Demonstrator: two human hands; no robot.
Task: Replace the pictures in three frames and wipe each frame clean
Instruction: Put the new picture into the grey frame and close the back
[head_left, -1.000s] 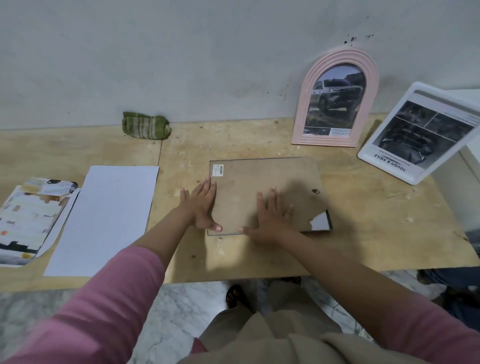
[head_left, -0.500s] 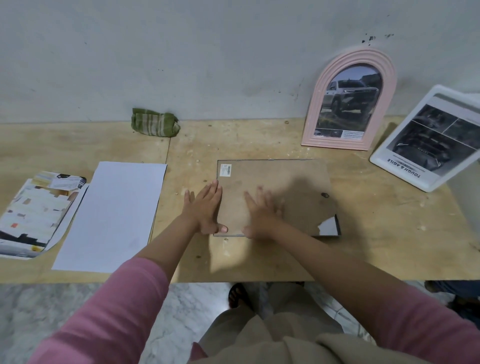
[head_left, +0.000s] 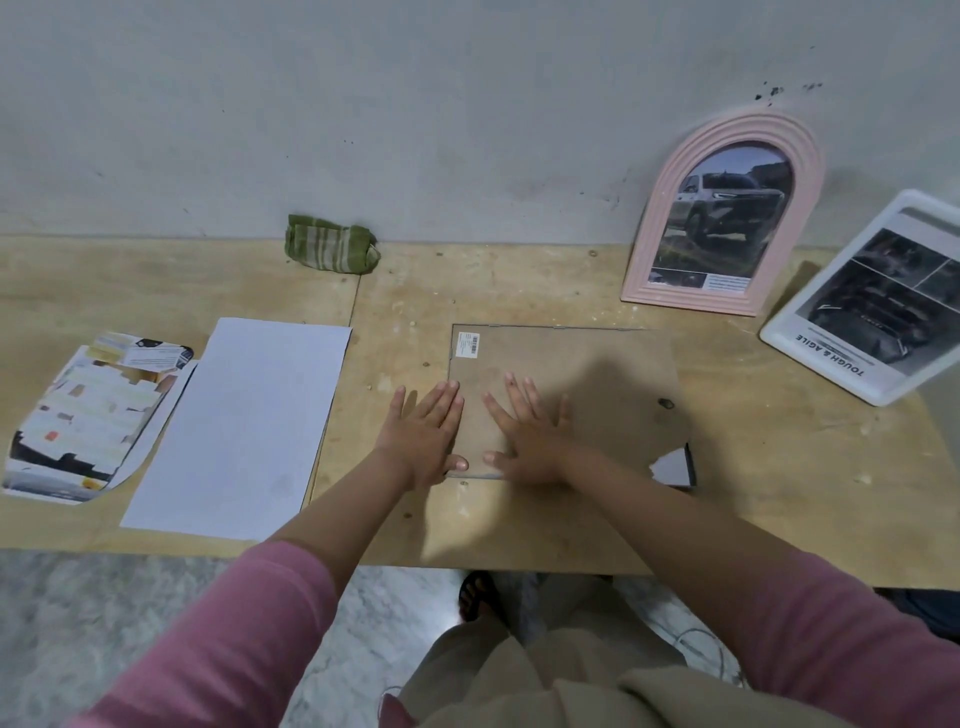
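A rectangular picture frame (head_left: 613, 374) lies face down mid-table, its brown backing board up, with a barcode sticker at the far left corner and a torn near right corner. My left hand (head_left: 423, 434) lies flat across the frame's left edge, thumb at the near left corner. My right hand (head_left: 530, 431) presses flat on the backing just beside it. A pink arched frame (head_left: 670, 218) with a car picture leans on the wall. A white frame (head_left: 810, 343) with a dark car picture leans at the far right. A green striped cloth (head_left: 330, 244) lies against the wall.
A blank white sheet (head_left: 244, 426) lies left of the frame, and beyond it a stack of cut-out printed pictures (head_left: 88, 415). The wooden table's (head_left: 519, 530) near edge runs just below my forearms, over a marble floor.
My right hand has slid left across the backing, closer to my left hand. The left hand stays at the frame's left edge. The camera view has shifted a little.
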